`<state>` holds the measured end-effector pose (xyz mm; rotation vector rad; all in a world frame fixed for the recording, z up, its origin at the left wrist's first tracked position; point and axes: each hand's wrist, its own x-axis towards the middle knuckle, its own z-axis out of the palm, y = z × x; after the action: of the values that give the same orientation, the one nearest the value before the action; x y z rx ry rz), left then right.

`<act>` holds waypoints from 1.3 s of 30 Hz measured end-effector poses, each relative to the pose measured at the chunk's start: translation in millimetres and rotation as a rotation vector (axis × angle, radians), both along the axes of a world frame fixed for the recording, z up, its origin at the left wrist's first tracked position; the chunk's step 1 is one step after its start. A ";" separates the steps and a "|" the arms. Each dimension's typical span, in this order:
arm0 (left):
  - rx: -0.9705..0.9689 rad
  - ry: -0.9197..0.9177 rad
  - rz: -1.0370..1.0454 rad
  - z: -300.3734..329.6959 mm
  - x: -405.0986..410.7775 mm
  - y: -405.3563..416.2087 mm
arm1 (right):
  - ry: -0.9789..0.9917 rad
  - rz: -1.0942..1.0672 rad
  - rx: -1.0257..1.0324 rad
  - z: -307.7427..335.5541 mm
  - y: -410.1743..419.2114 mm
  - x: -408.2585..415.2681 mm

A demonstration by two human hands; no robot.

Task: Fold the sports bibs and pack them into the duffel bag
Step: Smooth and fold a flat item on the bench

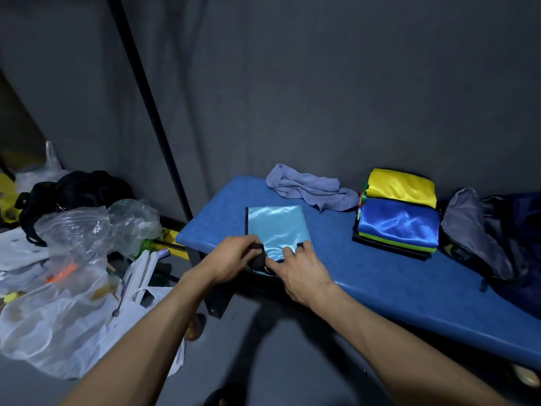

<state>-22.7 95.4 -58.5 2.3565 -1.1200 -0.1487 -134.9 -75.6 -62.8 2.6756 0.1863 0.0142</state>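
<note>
A light blue satin bib (278,227) with black trim lies folded on the blue padded bench (380,276), near its left end. My left hand (234,256) pinches the bib's black strap at the near left corner. My right hand (301,268) rests on the near edge of the bib, fingers spread flat on the fabric. To the right a stack of folded bibs (398,221) has a royal blue one in front and a yellow one (401,186) at the back. The dark duffel bag (497,238) sits open at the bench's right end, partly cut off by the frame.
A crumpled grey cloth (310,187) lies at the back of the bench by the grey wall. On the floor to the left are clear and white plastic bags (73,273) and a black bag (76,194). A black pole (146,98) stands left of the bench.
</note>
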 end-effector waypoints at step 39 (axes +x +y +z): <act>-0.218 0.202 0.215 -35.9 12.3 -20.8 | -0.257 -0.324 1.458 12.5 -81.4 14.9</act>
<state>-10.4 74.6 -94.4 2.1932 -0.7429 -0.1745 -120.0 -157.0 -50.4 4.0315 -0.5758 0.5966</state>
